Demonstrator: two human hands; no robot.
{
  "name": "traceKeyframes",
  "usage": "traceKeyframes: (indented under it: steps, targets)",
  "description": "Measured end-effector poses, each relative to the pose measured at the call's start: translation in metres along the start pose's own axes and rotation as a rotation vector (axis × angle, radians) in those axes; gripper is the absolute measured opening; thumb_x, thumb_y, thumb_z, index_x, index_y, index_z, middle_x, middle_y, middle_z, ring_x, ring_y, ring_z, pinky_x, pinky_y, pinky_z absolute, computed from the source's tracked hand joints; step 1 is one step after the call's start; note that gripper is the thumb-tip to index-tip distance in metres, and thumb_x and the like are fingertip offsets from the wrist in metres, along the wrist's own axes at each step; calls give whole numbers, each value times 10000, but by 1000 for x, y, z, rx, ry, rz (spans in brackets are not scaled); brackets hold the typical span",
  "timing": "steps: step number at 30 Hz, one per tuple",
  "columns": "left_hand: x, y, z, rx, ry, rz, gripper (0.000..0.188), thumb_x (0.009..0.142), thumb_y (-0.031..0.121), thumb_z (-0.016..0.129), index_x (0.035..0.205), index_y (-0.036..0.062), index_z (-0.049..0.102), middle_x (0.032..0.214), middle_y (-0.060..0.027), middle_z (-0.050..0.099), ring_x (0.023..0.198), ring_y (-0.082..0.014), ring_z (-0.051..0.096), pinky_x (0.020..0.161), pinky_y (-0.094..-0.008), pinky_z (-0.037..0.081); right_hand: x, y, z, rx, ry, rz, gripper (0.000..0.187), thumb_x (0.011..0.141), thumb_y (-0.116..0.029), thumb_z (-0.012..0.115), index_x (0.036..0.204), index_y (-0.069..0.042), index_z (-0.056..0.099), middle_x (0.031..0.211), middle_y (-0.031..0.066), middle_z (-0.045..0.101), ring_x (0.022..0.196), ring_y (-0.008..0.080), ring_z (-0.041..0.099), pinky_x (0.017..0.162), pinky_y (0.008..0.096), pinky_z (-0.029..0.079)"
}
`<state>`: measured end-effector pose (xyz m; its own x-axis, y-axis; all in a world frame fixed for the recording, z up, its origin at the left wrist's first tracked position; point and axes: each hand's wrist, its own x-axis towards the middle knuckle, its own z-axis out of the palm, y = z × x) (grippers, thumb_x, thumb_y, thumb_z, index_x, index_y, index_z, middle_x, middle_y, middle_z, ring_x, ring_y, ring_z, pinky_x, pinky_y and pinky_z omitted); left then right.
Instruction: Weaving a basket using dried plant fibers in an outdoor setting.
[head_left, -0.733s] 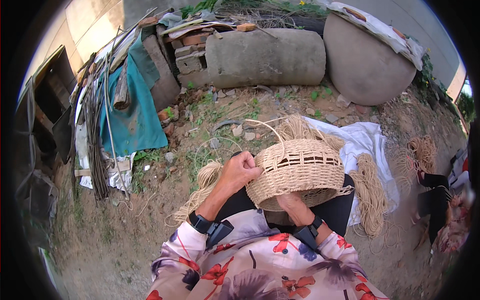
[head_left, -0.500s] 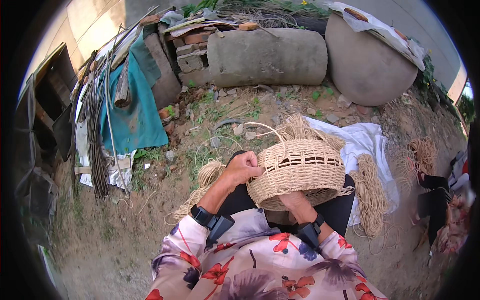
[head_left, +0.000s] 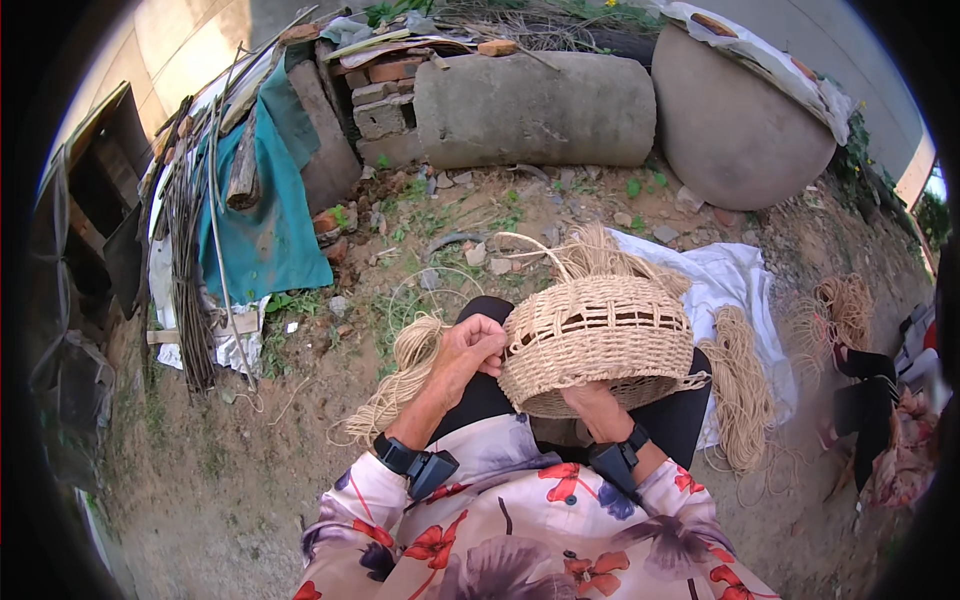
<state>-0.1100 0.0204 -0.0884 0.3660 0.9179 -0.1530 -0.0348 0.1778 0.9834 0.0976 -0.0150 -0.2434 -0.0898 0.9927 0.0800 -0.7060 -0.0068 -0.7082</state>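
Observation:
A woven straw-coloured basket [head_left: 600, 340] rests tilted on my lap, its opening toward me and a band of open gaps running round its side. My right hand [head_left: 590, 397] reaches into the opening, and the basket wall hides its fingers. Just off the basket's left side, my left hand [head_left: 474, 346] is closed in a pinch; whatever it grips is too fine to make out. Beyond the basket, a bundle of loose cord [head_left: 597, 250] spreads out beside a curved strand [head_left: 535, 240]. Coiled cord [head_left: 415, 352] lies by my left forearm.
At right, a cord hank [head_left: 740, 390] lies on a white sheet [head_left: 745, 275]. Farther right are another coil [head_left: 848, 308] and a partly visible person [head_left: 870, 420]. A concrete cylinder [head_left: 535, 110], a large round vessel [head_left: 740, 120] and a teal cloth [head_left: 265, 210] stand across the back.
My left hand has moved a little left and down, away from the basket's side, still pinched. The basket has turned slightly, while my right hand stays inside it.

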Motion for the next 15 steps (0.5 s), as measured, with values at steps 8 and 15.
traceKeyframes:
  steps: [8,15]
  targets:
    - [-16,-29,8,109,120,142,132,936,121,665,992,2,666,825,-24,669,719,-80,633,649,-238,555,6,51,-34,78,28,10,426,963,-230,652,1315,-53,490,1247,55,558,1104,171,544,984,357,483]
    - [-15,-33,13,71,172,171,97,932,80,657,981,-3,668,802,-21,667,698,-75,625,633,-238,555,16,61,-16,17,98,-45,383,973,-232,639,1289,-55,514,1229,51,570,1094,156,541,985,353,472]
